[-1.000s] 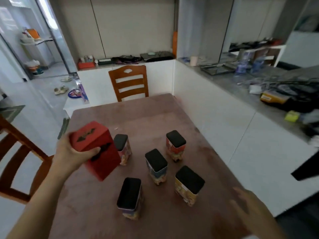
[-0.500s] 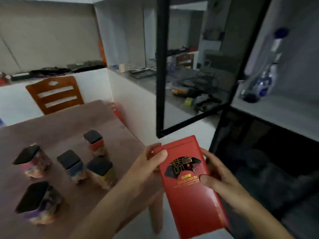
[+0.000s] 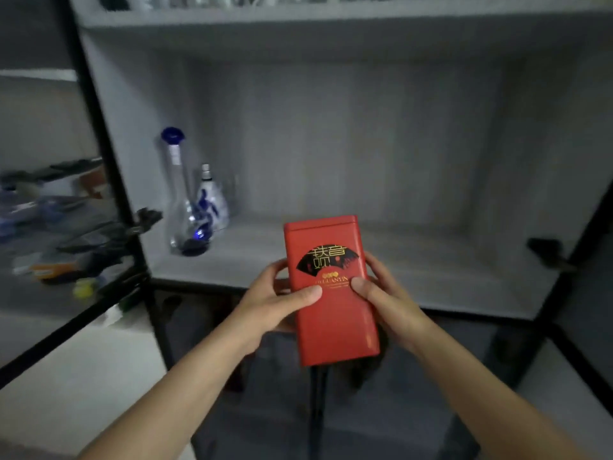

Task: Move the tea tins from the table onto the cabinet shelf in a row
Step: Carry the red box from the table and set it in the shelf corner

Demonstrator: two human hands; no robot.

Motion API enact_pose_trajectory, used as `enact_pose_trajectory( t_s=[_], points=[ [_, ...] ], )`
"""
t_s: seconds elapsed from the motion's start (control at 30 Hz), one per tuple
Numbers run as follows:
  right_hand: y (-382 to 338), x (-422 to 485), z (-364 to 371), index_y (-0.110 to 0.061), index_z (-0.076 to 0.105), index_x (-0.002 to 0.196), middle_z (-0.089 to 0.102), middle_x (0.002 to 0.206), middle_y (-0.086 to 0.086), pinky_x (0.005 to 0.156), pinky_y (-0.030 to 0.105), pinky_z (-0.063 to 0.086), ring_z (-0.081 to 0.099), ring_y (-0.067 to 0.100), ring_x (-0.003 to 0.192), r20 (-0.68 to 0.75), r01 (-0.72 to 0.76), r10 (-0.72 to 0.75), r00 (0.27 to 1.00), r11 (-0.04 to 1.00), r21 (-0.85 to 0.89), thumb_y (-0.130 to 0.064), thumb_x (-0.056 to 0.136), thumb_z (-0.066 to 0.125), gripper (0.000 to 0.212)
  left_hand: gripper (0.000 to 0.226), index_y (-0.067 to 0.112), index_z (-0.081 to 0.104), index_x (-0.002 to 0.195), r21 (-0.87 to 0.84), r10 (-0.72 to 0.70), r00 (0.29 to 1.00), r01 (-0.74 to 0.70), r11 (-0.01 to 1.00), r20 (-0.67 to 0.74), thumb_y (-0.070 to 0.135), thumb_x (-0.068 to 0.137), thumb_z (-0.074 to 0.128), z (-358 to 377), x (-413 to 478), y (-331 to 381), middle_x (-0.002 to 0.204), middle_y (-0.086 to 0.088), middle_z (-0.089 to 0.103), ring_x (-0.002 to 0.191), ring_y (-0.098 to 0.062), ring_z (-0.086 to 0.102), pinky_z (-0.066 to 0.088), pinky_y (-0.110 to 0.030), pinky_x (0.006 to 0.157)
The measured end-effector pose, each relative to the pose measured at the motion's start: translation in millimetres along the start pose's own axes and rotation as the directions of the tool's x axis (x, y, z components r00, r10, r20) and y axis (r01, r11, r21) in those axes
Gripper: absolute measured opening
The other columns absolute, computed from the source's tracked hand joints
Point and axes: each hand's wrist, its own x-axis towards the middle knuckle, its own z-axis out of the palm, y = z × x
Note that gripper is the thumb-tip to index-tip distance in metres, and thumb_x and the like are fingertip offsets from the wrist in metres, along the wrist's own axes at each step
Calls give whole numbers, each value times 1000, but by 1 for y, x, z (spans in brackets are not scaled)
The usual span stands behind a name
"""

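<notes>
A tall red tea tin with a black fan emblem and gold lettering is held upright in front of the open cabinet. My left hand grips its left side with the thumb across the front. My right hand grips its right side in the same way. The tin hangs just before the front edge of the grey cabinet shelf, roughly at its middle. The table and the other tins are out of view.
A tall clear bottle with a blue cap and a smaller blue-and-white bottle stand at the shelf's left rear. A black-framed glass door stands open on the left. Another shelf runs above.
The view has swung from the table to face the cabinet. The red tin, first in my left hand alone, is now held by both hands and raised to the shelf front.
</notes>
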Motion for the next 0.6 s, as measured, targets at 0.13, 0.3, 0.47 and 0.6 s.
enact_pose_trajectory(
  t_s=[0.13, 0.3, 0.47, 0.6],
  points=[
    [31, 28, -78, -28, 42, 130, 58, 118, 0, 86, 18, 50, 58, 17, 108, -242, -80, -20, 970, 915, -396, -41, 83, 59, 51, 93, 38, 39, 124, 13, 99, 994, -100, 995, 35, 36, 43, 84, 29, 104, 13, 114, 7, 62, 96, -12, 65, 55, -27, 51],
    [73, 55, -183, -17, 35, 140, 39, 147, 7, 109, 26, 30, 40, 20, 131, -363, -352, 74, 929, 477, -805, -40, 85, 60, 65, 80, 31, 35, 129, -27, 107, 990, -106, 994, 86, 13, 66, 81, 78, 241, 3, 127, -3, 58, 109, -24, 61, 55, -42, 72],
    [106, 94, -240, -28, 34, 141, 30, 154, 2, 115, 26, 18, 27, 16, 139, -481, -479, 72, 874, 300, -825, -53, 92, 38, 55, 93, 19, 32, 136, 46, 197, 972, -204, 978, 132, 7, 60, 85, 130, 346, -13, 129, -2, 52, 107, -19, 58, 53, -42, 87],
    [121, 102, -248, -36, 31, 140, 25, 156, -3, 116, 27, 12, 22, 13, 141, -511, -500, 28, 859, 258, -827, -57, 91, 33, 54, 85, 14, 38, 131, 137, 226, 951, -258, 956, 212, 13, 60, 86, 175, 407, -22, 118, -1, 55, 100, -15, 58, 50, -33, 87]
  ],
)
